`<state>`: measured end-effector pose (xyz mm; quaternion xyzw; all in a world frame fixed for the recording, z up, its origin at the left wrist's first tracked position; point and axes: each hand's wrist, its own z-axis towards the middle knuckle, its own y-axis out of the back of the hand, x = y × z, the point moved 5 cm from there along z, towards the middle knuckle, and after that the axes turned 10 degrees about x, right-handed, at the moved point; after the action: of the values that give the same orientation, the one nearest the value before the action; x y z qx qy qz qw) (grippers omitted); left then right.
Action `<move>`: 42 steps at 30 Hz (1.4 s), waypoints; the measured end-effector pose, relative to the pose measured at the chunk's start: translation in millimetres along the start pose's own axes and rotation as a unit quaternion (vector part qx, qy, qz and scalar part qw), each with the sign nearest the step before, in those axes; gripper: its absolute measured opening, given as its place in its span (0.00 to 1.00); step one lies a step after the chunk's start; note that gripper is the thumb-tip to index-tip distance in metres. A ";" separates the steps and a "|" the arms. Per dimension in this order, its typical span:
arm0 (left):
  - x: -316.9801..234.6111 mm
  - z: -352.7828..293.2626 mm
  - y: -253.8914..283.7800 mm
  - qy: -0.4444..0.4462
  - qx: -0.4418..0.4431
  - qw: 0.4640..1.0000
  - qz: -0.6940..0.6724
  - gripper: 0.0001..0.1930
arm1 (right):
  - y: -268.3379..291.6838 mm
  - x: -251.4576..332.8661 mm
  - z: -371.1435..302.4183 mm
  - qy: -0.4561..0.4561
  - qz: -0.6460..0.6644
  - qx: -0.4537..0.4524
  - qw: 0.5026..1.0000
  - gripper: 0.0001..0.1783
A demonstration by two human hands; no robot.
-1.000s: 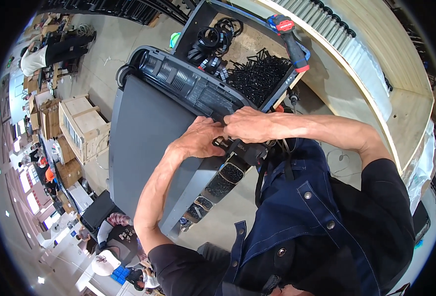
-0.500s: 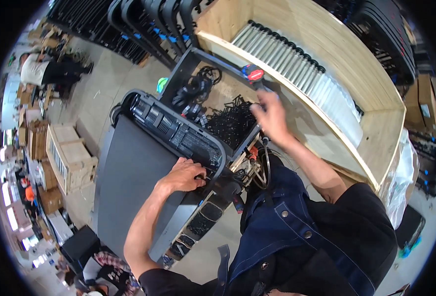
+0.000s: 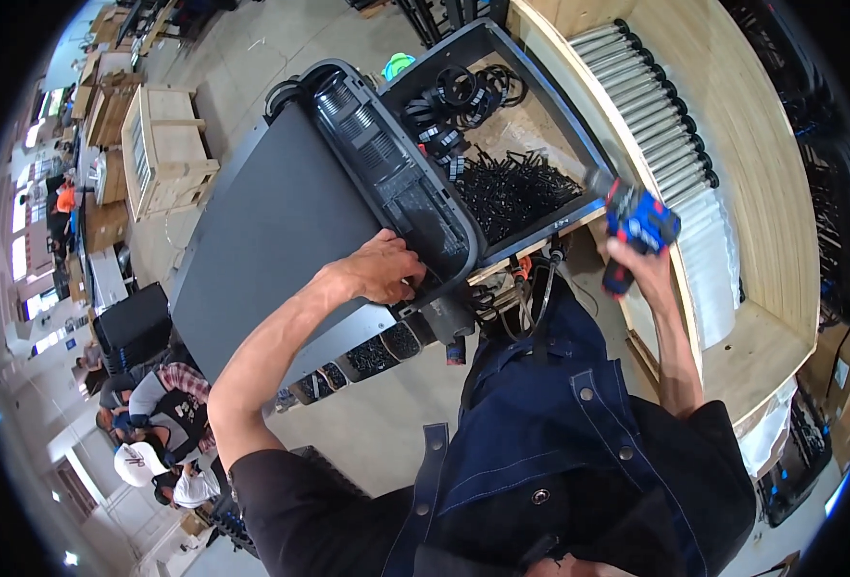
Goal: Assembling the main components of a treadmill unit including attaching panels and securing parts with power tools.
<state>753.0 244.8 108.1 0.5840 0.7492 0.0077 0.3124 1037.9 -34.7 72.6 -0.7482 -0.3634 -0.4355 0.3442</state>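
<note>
Left hand (image 3: 379, 269) rests on the near end of the black plastic frame (image 3: 396, 183) that runs along the edge of the large grey panel (image 3: 271, 231), fingers curled over its rim. Right hand (image 3: 641, 264) is clenched around a blue and black power drill (image 3: 637, 223), raised just off the near right corner of the grey parts bin (image 3: 550, 125). The bin holds black clips (image 3: 512, 188) and coiled straps (image 3: 459, 91). Metal tubes (image 3: 651, 106) lie in a row on the wooden bench (image 3: 762, 173) beyond.
</note>
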 end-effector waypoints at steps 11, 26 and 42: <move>-1.6 4.1 2.2 -0.015 -0.044 0.999 0.010 0.09 | -44.6 -45.9 -14.8 -0.139 0.060 0.209 0.966 0.26; -0.4 3.5 1.7 -0.012 -0.053 0.998 0.011 0.10 | -48.2 -5.8 28.2 -0.168 -0.023 0.266 0.949 0.20; -6.5 -22.5 28.1 0.037 -0.034 0.987 -0.153 0.22 | -66.1 -0.5 54.2 -0.263 -0.063 0.322 0.907 0.20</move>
<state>767.5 255.9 139.7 0.4513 0.8400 0.0070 0.3011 1003.7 43.3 64.4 -0.6597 -0.6076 -0.1031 0.4301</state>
